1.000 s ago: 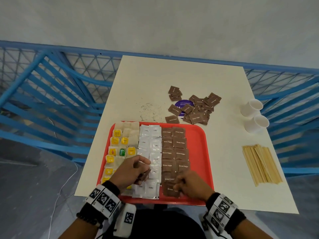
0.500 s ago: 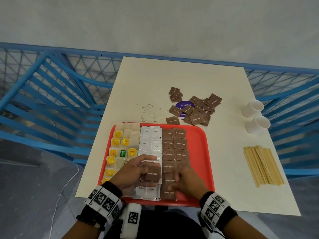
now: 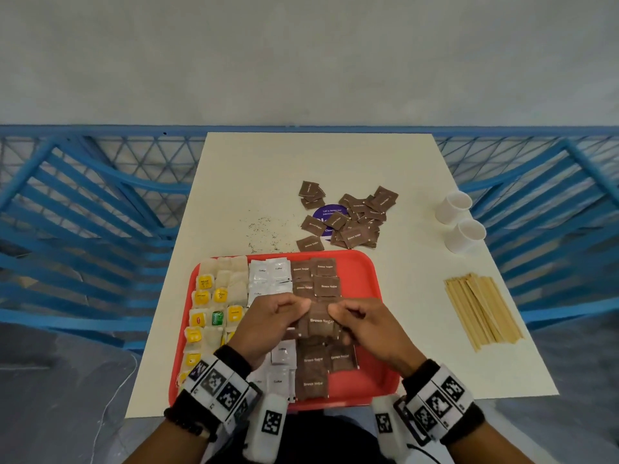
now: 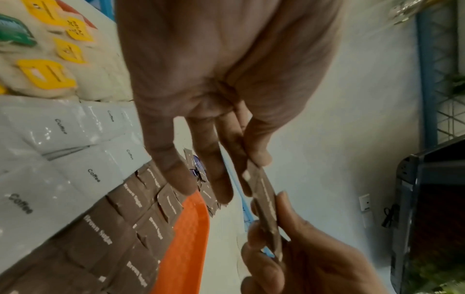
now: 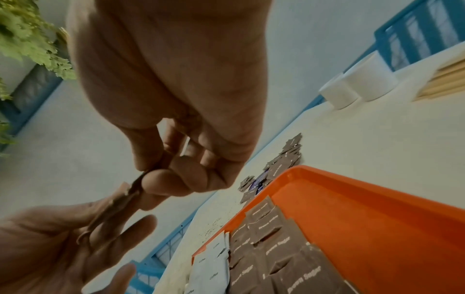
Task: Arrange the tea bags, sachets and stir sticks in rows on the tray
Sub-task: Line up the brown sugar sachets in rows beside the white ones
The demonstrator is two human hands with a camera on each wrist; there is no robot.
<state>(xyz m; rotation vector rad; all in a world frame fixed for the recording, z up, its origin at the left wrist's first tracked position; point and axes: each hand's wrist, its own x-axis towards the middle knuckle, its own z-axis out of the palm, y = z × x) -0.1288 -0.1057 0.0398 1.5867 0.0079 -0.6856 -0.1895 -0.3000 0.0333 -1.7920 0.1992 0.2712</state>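
Both hands hold brown sugar sachets above the middle of the red tray. How many are in the pinch I cannot tell. My left hand pinches their left edge between thumb and fingers, and the left wrist view shows the brown sugar sachets edge-on. My right hand pinches the right edge, and its view also shows the brown sugar sachets. On the tray lie tea bags, white coffee sachets and rows of brown sachets. Stir sticks lie on the table at right.
A loose pile of brown sachets covers a purple sticker beyond the tray. Tea crumbs are scattered to its left. Two white cups stand at the far right. Blue railing flanks the white table. The tray's right strip is bare.
Both hands have risen from the near end of the brown rows and met above the tray's middle. The right hand has joined the left on the brown sachets it carried.
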